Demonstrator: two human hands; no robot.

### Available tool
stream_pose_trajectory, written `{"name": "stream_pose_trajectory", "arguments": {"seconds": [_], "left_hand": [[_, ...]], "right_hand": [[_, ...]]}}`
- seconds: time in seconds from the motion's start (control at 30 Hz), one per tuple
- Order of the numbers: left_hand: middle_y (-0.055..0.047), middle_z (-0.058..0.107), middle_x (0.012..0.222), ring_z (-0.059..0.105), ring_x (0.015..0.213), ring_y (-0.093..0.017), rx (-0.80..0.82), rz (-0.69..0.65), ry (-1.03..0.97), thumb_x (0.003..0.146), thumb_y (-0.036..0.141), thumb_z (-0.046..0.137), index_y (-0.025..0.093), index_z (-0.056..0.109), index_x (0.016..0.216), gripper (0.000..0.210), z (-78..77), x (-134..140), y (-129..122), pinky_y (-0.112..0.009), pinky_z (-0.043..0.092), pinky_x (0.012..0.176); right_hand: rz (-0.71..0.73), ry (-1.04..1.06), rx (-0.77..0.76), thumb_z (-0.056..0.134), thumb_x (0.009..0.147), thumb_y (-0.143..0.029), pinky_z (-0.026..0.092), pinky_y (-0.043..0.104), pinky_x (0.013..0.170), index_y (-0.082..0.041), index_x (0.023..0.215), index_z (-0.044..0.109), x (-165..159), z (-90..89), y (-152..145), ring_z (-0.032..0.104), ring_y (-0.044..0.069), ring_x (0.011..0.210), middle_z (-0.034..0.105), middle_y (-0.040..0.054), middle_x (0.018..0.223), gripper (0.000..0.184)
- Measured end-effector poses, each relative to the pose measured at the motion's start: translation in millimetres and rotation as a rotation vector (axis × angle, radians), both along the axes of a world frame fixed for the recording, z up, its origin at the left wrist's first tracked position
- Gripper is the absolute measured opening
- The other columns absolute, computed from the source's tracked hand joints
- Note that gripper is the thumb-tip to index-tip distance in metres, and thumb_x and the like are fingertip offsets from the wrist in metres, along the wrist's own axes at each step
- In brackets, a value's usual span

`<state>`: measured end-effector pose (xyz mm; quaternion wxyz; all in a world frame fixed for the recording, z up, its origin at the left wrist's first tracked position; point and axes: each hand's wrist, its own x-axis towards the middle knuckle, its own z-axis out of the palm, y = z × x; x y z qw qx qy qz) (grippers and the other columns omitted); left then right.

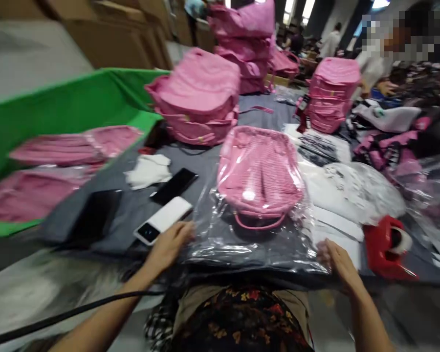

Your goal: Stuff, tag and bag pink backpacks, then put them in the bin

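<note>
A pink backpack lies in a clear plastic bag on the dark table in front of me. Its carry loop points toward me, and loose plastic spreads past it to the near table edge. My left hand has its fingers curled at the bag's left edge, close beside a white phone-like device. At the near right corner, my right hand is closed on the plastic. Both hands are slightly blurred.
Left stands a green-lined bin holding bagged pink pieces. More pink backpacks stand behind. Dark phone, dark tablet and white cloth lie left; white bags and red tape dispenser right. A person stands beyond.
</note>
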<state>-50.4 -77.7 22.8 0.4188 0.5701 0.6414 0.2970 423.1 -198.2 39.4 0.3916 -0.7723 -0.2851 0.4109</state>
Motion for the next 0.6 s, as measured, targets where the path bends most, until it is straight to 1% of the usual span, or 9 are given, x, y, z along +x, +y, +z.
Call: {"name": "stream_pose_trajectory", "arguments": {"seconds": [0.03, 0.13, 0.23, 0.3, 0.37, 0.43, 0.47, 0.53, 0.6], "left_hand": [[-0.005, 0.069, 0.062, 0.066, 0.057, -0.023, -0.027, -0.015, -0.028, 0.069, 0.087, 0.046, 0.021, 0.061, 0.07, 0.067, 3.8, 7.8, 3.4, -0.033, 0.051, 0.056], [-0.002, 0.066, 0.06, 0.063, 0.051, -0.019, -0.047, -0.01, -0.106, 0.07, 0.085, 0.048, 0.021, 0.054, 0.065, 0.065, 6.9, 22.1, 4.6, -0.03, 0.047, 0.056], [0.0, 0.064, 0.062, 0.062, 0.051, -0.018, -0.042, -0.007, -0.166, 0.074, 0.081, 0.048, 0.021, 0.052, 0.066, 0.061, 4.3, 25.9, -1.4, -0.029, 0.046, 0.056], [0.002, 0.059, 0.058, 0.06, 0.05, -0.017, -0.013, 0.03, -0.176, 0.074, 0.078, 0.049, 0.021, 0.051, 0.066, 0.057, 1.7, 22.9, -1.9, -0.028, 0.046, 0.054], [0.003, 0.053, 0.05, 0.056, 0.049, -0.017, 0.028, 0.103, -0.123, 0.073, 0.077, 0.05, 0.022, 0.052, 0.066, 0.056, -0.8, 16.5, 1.3, -0.027, 0.043, 0.051], [0.005, 0.049, 0.044, 0.052, 0.046, -0.016, 0.022, 0.156, -0.088, 0.069, 0.078, 0.054, 0.021, 0.055, 0.067, 0.056, -2.0, 9.5, 5.3, -0.026, 0.041, 0.049], [0.005, 0.049, 0.043, 0.052, 0.045, -0.016, -0.013, 0.158, -0.109, 0.067, 0.078, 0.056, 0.021, 0.057, 0.069, 0.057, -1.7, 6.9, 6.5, -0.026, 0.04, 0.048], [0.007, 0.052, 0.046, 0.053, 0.045, -0.016, -0.102, 0.139, -0.196, 0.063, 0.08, 0.062, 0.02, 0.059, 0.076, 0.062, 0.9, 4.1, 6.3, -0.026, 0.042, 0.047], [0.008, 0.057, 0.051, 0.057, 0.047, -0.016, -0.159, 0.128, -0.234, 0.058, 0.082, 0.067, 0.02, 0.061, 0.087, 0.068, 5.4, 4.8, 4.1, -0.025, 0.046, 0.048]], "right_hand": [[0.042, -0.018, -0.039, 0.063, 0.066, -0.08, 0.044, 0.031, 0.044, -0.02, 0.077, 0.064, -2.3, -1.8, 6.9, 0.061, 0.022, 0.051, 0.067, 0.0064, 0.063, 0.061], [0.098, -0.116, -0.086, 0.05, 0.067, -0.089, 0.036, 0.03, 0.041, -0.022, 0.066, 0.059, -9.1, -5.0, 15.3, 0.052, 0.018, 0.042, 0.06, 0.0042, 0.052, 0.068], [0.107, -0.279, -0.036, 0.037, 0.07, -0.095, 0.035, 0.03, 0.041, -0.024, 0.058, 0.051, -15.3, -2.5, 14.4, 0.045, 0.017, 0.041, 0.052, 0.0024, 0.045, 0.073], [0.112, -0.38, 0.046, 0.042, 0.07, -0.094, 0.034, 0.029, 0.043, -0.024, 0.056, 0.047, -16.9, -0.6, 15.8, 0.042, 0.015, 0.043, 0.047, 0.0002, 0.045, 0.072], [0.091, -0.41, 0.102, 0.051, 0.067, -0.092, 0.033, 0.028, 0.043, -0.024, 0.055, 0.043, -13.7, -0.5, 19.4, 0.039, 0.013, 0.044, 0.041, -0.0026, 0.045, 0.07], [0.031, -0.334, 0.114, 0.055, 0.064, -0.091, 0.033, 0.027, 0.042, -0.024, 0.056, 0.042, -6.7, -1.2, 22.2, 0.036, 0.012, 0.043, 0.038, -0.0043, 0.045, 0.069], [0.001, -0.257, 0.113, 0.055, 0.064, -0.091, 0.034, 0.028, 0.041, -0.024, 0.059, 0.045, -3.2, -1.3, 22.7, 0.038, 0.013, 0.043, 0.039, -0.0043, 0.046, 0.068], [-0.023, -0.074, 0.104, 0.054, 0.064, -0.092, 0.039, 0.029, 0.042, -0.022, 0.068, 0.054, 0.1, -0.2, 21.8, 0.045, 0.015, 0.044, 0.047, -0.0025, 0.05, 0.069], [0.015, 0.067, 0.081, 0.06, 0.063, -0.087, 0.041, 0.028, 0.045, -0.02, 0.078, 0.061, -3.1, 1.2, 20.6, 0.051, 0.016, 0.047, 0.056, -0.0005, 0.056, 0.068]]}}
